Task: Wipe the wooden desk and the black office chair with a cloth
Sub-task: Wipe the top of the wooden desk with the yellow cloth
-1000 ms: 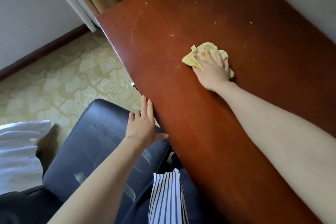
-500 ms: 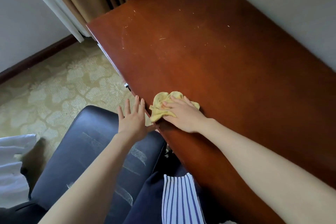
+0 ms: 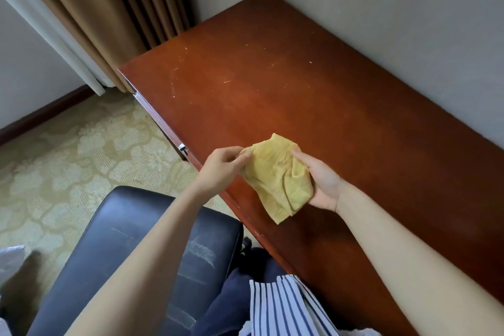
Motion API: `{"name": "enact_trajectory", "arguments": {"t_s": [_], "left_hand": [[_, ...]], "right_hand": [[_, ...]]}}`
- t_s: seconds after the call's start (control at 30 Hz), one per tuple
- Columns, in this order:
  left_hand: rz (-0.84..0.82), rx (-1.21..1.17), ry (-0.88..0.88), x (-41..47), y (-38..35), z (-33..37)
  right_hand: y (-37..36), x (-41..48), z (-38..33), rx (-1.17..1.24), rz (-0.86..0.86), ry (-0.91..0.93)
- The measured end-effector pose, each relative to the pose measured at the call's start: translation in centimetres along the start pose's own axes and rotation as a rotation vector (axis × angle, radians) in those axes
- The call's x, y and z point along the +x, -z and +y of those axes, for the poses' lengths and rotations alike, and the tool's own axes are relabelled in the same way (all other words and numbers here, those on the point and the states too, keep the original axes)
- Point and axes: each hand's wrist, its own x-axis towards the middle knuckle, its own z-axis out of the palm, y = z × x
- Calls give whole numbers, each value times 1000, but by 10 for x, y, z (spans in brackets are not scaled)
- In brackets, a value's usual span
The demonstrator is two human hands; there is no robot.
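Reddish-brown polished wood fills most of my view: the desk (image 3: 313, 95) runs away from me into the corner, its long side flush against a pale grey wall (image 3: 395, 22). Small pale flecks and scratches dot the far half of its top. I hold the yellow cloth (image 3: 278, 177) up just above the near edge of the desk with both hands. My left hand (image 3: 222, 168) pinches its upper left corner between thumb and fingertips, and my right hand (image 3: 321, 183) cups its right side, with the thumb laid across the fabric. The cloth hangs crumpled, its lower corner pointing down toward the wood.

A small metal fitting (image 3: 182, 148) shows on the desk's front, just beside my left hand. Below my left arm sits the black office chair (image 3: 131, 229), its leather scuffed with pale marks. Brown curtains (image 3: 114, 8) hang behind the desk's far end, beside a white frame. Cream patterned carpet (image 3: 81, 150) covers the floor, edged by a dark skirting board.
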Motion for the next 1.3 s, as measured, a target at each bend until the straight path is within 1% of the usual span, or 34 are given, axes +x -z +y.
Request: {"name": "enact_trajectory", "arguments": {"t_s": [0.13,0.2,0.3,0.37,0.43,0.57,0.67,0.77,0.83,0.9,0.97,1.03,1.2,1.3], "left_hand": [[35,83,-10,6,-2,9],[22,41,6,7,-6,13],[-39,-37,-12,9,-11,25],[-72,-19,-70,11,-13,35],[-75,36,-145,15,-15,44],[-64,162,-258,22,-19,56],[-37,244,-350,22,-18,62],[-10,353,-454,23,-17,68],[3,406,-525,22,-16,74],[-5,473,-581,20,-16,81],[-22,546,-617,18,-16,88],[-35,592,-627,18,-13,94],[11,623,-637,18,0,109],[51,594,-670,15,9,118]], "right_hand": [[11,-4,10,34,125,78],[14,-6,14,37,193,163],[22,-9,17,-103,359,291],[28,-11,15,-173,410,337],[32,-15,10,-253,412,393],[35,-23,-2,-468,353,489],[39,-27,-8,-498,352,559],[35,-27,-16,-542,384,586],[31,-25,-20,-578,440,602],[25,-21,-24,-677,499,614],[17,-18,-27,-869,551,625],[10,-18,-28,-1048,605,680],[-13,-24,-21,-1167,600,902],[-23,-22,-10,-1257,674,957]]}}
